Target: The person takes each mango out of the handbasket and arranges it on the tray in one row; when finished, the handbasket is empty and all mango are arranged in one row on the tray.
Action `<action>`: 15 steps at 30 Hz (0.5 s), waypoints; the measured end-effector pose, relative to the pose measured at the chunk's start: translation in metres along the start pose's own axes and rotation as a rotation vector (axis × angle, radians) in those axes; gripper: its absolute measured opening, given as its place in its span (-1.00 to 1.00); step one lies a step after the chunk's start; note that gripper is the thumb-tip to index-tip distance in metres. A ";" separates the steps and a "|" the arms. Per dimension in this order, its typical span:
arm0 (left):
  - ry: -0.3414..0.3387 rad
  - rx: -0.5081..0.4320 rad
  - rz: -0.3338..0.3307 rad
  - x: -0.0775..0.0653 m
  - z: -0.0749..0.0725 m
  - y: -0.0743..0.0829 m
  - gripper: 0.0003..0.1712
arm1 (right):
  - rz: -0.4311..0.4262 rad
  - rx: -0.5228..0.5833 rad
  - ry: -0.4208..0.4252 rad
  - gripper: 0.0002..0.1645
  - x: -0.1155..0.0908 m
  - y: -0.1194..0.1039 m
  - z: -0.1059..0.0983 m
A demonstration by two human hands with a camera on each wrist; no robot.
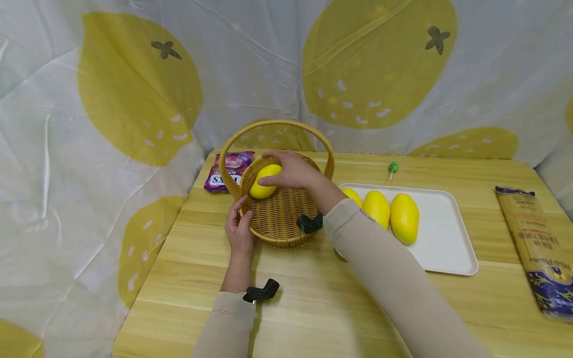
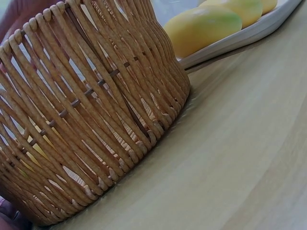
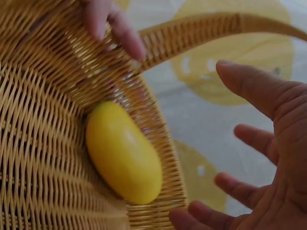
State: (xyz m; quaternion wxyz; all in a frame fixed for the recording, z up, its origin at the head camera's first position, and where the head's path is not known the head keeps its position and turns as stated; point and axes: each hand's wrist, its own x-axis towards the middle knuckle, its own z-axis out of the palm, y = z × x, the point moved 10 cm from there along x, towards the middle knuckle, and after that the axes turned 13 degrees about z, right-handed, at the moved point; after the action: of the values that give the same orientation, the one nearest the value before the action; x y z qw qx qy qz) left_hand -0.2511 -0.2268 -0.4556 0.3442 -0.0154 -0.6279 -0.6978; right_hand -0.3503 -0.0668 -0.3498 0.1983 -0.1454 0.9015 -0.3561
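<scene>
A round wicker basket (image 1: 282,221) with a tall hoop handle stands on the wooden table. Inside it, against the left wall, lies a yellow mango (image 3: 124,153). My left hand (image 1: 240,233) holds the basket's near-left rim, its thumb and fingers on either side of the edge. My right hand (image 1: 295,171) reaches over the basket above the mango. In the right wrist view its fingers are spread and apart from the fruit. The left wrist view shows the basket's outer wall (image 2: 96,105) down on the tabletop.
A white tray (image 1: 443,233) on the right holds three mangoes (image 1: 405,219), partly behind my right sleeve. A green lollipop (image 1: 393,168) lies behind the tray. A long noodle pack (image 1: 539,248) is at far right. A purple snack bag (image 1: 221,181) sits left of the basket.
</scene>
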 end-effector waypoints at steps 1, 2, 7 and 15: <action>-0.002 0.000 0.002 0.000 0.001 0.000 -0.56 | 0.017 0.014 -0.008 -0.08 0.006 0.002 0.002; -0.003 0.000 0.003 0.000 0.002 0.000 -0.56 | 0.040 0.025 -0.012 -0.08 0.012 0.006 0.003; -0.006 0.000 -0.012 -0.003 0.004 0.001 -0.55 | 0.128 0.087 -0.049 -0.11 0.035 0.023 0.016; -0.006 0.019 -0.022 -0.004 0.002 0.001 -0.55 | 0.165 0.098 -0.055 -0.08 0.053 0.033 0.033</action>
State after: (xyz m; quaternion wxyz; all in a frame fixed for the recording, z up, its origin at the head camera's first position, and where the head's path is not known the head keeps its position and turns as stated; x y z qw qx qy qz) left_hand -0.2486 -0.2232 -0.4556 0.3347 -0.0073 -0.6355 -0.6957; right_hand -0.3857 -0.0840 -0.4086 0.2584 -0.0703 0.8862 -0.3780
